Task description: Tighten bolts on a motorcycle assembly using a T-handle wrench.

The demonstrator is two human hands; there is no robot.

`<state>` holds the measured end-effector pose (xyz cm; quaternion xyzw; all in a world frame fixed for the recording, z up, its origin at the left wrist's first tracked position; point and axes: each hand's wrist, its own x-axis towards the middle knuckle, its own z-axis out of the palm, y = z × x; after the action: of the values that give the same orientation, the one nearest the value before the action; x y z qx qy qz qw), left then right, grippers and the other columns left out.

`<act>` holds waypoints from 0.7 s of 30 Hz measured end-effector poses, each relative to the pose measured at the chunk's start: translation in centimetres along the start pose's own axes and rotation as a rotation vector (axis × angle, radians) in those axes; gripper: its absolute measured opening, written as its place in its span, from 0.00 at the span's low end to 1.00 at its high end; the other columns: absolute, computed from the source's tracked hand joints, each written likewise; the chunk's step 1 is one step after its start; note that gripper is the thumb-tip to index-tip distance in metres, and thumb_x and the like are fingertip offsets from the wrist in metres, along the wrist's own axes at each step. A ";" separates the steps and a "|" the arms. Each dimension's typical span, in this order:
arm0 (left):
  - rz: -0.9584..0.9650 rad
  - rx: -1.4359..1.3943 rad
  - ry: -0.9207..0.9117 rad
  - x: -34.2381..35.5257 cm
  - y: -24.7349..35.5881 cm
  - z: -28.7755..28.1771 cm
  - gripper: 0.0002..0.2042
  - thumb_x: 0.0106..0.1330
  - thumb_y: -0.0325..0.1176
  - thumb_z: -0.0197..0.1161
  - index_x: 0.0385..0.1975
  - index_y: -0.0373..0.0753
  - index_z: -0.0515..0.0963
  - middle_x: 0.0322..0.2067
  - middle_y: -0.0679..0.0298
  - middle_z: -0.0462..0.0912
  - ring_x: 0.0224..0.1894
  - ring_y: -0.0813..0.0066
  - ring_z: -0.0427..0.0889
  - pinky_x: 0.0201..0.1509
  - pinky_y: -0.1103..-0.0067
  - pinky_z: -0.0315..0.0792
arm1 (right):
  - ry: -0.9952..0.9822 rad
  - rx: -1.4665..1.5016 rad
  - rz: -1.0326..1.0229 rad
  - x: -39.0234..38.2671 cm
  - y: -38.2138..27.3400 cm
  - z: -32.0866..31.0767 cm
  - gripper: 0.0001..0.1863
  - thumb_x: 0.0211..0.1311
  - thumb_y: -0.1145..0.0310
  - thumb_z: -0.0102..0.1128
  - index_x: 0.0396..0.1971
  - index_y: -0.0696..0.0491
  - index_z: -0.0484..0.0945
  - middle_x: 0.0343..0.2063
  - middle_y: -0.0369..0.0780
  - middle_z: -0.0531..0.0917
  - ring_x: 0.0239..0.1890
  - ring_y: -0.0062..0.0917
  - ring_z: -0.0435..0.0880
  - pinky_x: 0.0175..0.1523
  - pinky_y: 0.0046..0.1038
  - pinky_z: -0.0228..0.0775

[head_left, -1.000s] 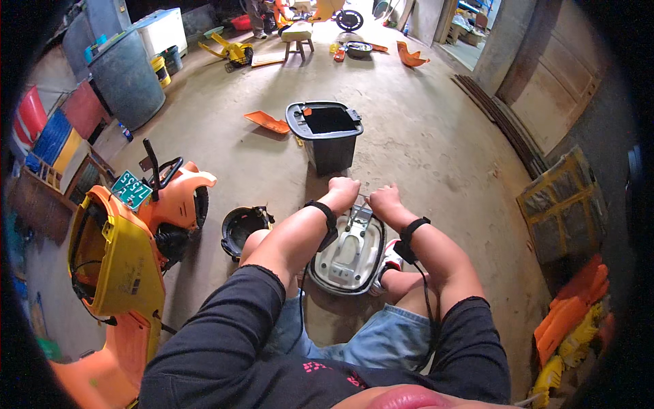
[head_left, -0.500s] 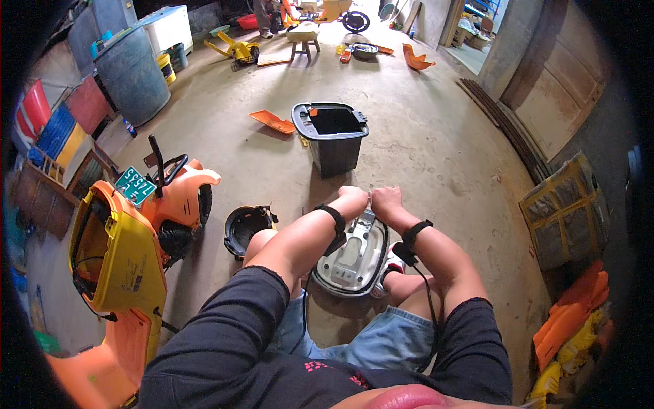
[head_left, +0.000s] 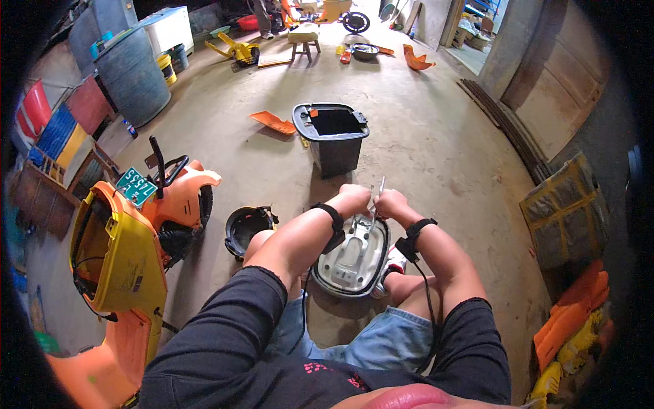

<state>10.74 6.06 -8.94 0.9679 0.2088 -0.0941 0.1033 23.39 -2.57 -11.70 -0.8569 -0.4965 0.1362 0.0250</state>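
Between my legs an oval seat [head_left: 351, 262] lies with its pale underside and metal bracket facing up. At its front end my right hand [head_left: 392, 204] is closed on a slim upright metal piece [head_left: 381, 185], perhaps a tool or part. Just left of it my left hand [head_left: 353, 198] is curled closed beside that metal piece; what its fingers hold is too small to make out. A black helmet-like bowl [head_left: 246, 228] rests on the floor by my left knee. A black bin-shaped box [head_left: 334, 153] stands beyond my hands, near an orange panel [head_left: 272, 123].
A partly stripped orange and yellow scooter body [head_left: 119, 252] is close on my left. Panels [head_left: 569, 313] and a taped board [head_left: 565, 211] line the right side. Ahead are a stool [head_left: 304, 34], scattered parts, a blue barrel [head_left: 133, 85] and a person's legs [head_left: 264, 17].
My hands remain at the seat's front end and have shifted slightly. The slim metal piece now stands up more visibly above my right fist.
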 end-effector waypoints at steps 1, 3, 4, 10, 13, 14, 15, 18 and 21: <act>0.084 0.019 -0.096 -0.3 0.3 0.2 0.27 0.45 0.55 0.68 0.37 0.39 0.79 0.34 0.57 0.83 0.37 0.61 0.83 0.39 0.70 0.76 | -0.046 0.107 0.082 0.1 -0.1 -0.1 0.20 0.54 0.54 0.49 0.25 0.57 0.81 0.27 0.49 0.82 0.35 0.41 0.82 0.41 0.36 0.73; 0.133 -0.132 -0.083 -0.8 1.0 1.1 0.22 0.49 0.54 0.61 0.31 0.39 0.81 0.30 0.54 0.82 0.36 0.60 0.82 0.40 0.71 0.76 | -0.097 0.212 0.118 0.0 -0.6 -0.5 0.20 0.53 0.54 0.50 0.25 0.57 0.81 0.28 0.49 0.82 0.36 0.40 0.82 0.43 0.36 0.73; 0.121 -0.108 -0.081 -0.9 1.1 1.5 0.19 0.50 0.50 0.61 0.32 0.41 0.81 0.32 0.56 0.83 0.37 0.60 0.82 0.40 0.70 0.76 | -0.146 0.243 0.132 -0.1 -0.9 -0.6 0.20 0.53 0.56 0.50 0.28 0.59 0.81 0.31 0.50 0.82 0.38 0.40 0.82 0.43 0.35 0.73; 0.046 -0.025 -0.077 0.0 0.3 1.8 0.12 0.55 0.34 0.55 0.35 0.38 0.80 0.36 0.53 0.82 0.39 0.58 0.82 0.40 0.67 0.76 | 0.241 -0.177 -0.229 -1.4 -1.4 -1.7 0.13 0.57 0.61 0.53 0.33 0.52 0.82 0.29 0.43 0.82 0.37 0.40 0.80 0.46 0.39 0.70; -0.041 0.051 -0.112 0.2 0.4 1.0 0.12 0.58 0.37 0.57 0.39 0.43 0.80 0.41 0.59 0.82 0.44 0.63 0.81 0.44 0.70 0.75 | 0.600 -0.191 -0.634 -2.0 -0.7 -1.5 0.09 0.53 0.63 0.57 0.33 0.48 0.82 0.31 0.40 0.82 0.42 0.37 0.79 0.51 0.40 0.65; -0.050 0.085 -0.117 0.1 0.3 0.6 0.12 0.58 0.37 0.57 0.39 0.43 0.80 0.41 0.59 0.82 0.44 0.64 0.81 0.44 0.70 0.75 | 0.384 -0.313 -0.548 -2.1 -0.6 -1.2 0.10 0.53 0.60 0.55 0.31 0.47 0.81 0.33 0.36 0.82 0.46 0.31 0.78 0.56 0.40 0.60; -0.057 0.126 -0.131 -0.1 0.3 0.4 0.12 0.58 0.37 0.57 0.40 0.44 0.80 0.40 0.60 0.82 0.43 0.64 0.81 0.44 0.71 0.76 | 0.438 -0.298 -0.600 -2.1 -0.6 -1.0 0.10 0.53 0.60 0.55 0.31 0.47 0.81 0.33 0.36 0.82 0.46 0.31 0.78 0.56 0.40 0.60; -0.028 0.137 -0.080 -0.4 0.5 0.2 0.11 0.58 0.37 0.57 0.38 0.45 0.81 0.39 0.60 0.82 0.42 0.64 0.82 0.42 0.71 0.76 | 0.141 -0.498 -0.394 -1.4 -0.7 -0.6 0.13 0.56 0.55 0.50 0.29 0.44 0.81 0.29 0.36 0.83 0.41 0.28 0.81 0.50 0.40 0.63; -0.007 0.153 -0.003 -0.1 1.1 0.7 0.12 0.59 0.37 0.56 0.40 0.44 0.79 0.38 0.60 0.83 0.39 0.63 0.83 0.39 0.71 0.76 | 0.049 -0.502 -0.373 -0.7 -0.7 -0.4 0.13 0.55 0.56 0.50 0.28 0.46 0.81 0.28 0.38 0.83 0.36 0.30 0.82 0.45 0.38 0.65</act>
<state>11.02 4.90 -9.41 0.9720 0.2044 -0.1118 0.0290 22.56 -2.76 -11.04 -0.7333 -0.6627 -0.0183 -0.1507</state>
